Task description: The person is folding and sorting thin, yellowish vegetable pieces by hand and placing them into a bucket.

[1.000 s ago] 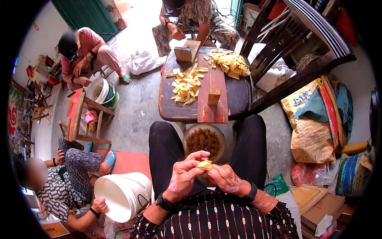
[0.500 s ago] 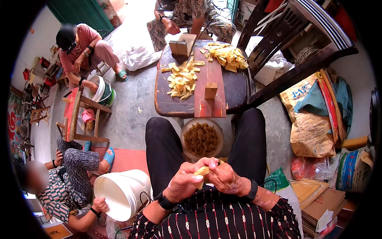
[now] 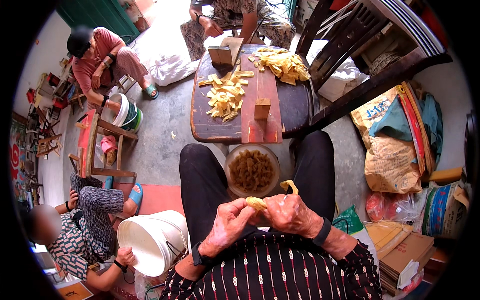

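A pale yellow, flat strip (image 3: 256,203) is pinched between my two hands over my lap. My left hand (image 3: 226,226) closes thumb and fingers on its thick, folded-looking end. Fingers curled, my right hand (image 3: 294,216) grips it alongside, and a loose curved tail of the strip sticks up past the knuckles. Just beyond, a round bowl (image 3: 231,182) between my knees holds many small brown, curled pieces (image 3: 252,170). On the dark wooden chair seat (image 3: 210,129) lie a loose heap of yellow strips (image 3: 226,97) and a second heap (image 3: 284,65) farther right.
A reddish board (image 3: 260,92) with a wooden block (image 3: 262,108) crosses the seat. The chair's slatted back (image 3: 350,42) leans right. At left, one person steadies a white bucket (image 3: 145,245); another reaches into a bucket (image 3: 131,117). A third sits opposite. Bags (image 3: 392,170) and cardboard (image 3: 405,255) stand right.
Both hands have turned on the strip, the right one rolling knuckles-up. A loose tail now shows above the right hand; the end hanging below the fingers is no longer visible.
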The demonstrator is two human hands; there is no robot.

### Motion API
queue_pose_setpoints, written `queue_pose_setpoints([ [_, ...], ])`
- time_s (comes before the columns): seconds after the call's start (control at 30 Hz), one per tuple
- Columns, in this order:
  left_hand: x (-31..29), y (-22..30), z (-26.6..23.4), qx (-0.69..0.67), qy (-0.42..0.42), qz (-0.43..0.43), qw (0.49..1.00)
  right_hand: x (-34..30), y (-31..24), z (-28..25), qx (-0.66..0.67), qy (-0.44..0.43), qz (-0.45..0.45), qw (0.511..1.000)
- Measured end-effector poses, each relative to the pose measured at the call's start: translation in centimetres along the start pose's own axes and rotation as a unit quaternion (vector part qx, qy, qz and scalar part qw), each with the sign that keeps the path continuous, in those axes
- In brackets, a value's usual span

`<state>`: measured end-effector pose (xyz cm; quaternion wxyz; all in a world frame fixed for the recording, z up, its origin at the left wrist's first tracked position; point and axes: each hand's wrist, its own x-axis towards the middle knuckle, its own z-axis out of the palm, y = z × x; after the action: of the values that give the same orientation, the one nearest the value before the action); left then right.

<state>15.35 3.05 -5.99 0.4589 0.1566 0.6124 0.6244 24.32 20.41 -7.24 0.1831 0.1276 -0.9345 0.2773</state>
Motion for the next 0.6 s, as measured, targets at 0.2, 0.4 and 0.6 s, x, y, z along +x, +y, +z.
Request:
queue_pose_setpoints([
  [0.2,-0.3,0.0,0.4,-0.097,-0.013,0.02,0.995,0.4,0.2,-1.2,0.03,-0.033,0.005,0.999],
  [0.4,-0.5,1.0,-0.6,-0.016,-0.048,0.057,0.997,0.0,0.5,-2.4,0.1,-0.059,0.031,0.993],
  [0.6,-0.6,1.3,-2.3,0.035,-0.032,0.107,0.993,-0.1,1.1,-3.3,0.132,-0.044,0.037,0.99],
])
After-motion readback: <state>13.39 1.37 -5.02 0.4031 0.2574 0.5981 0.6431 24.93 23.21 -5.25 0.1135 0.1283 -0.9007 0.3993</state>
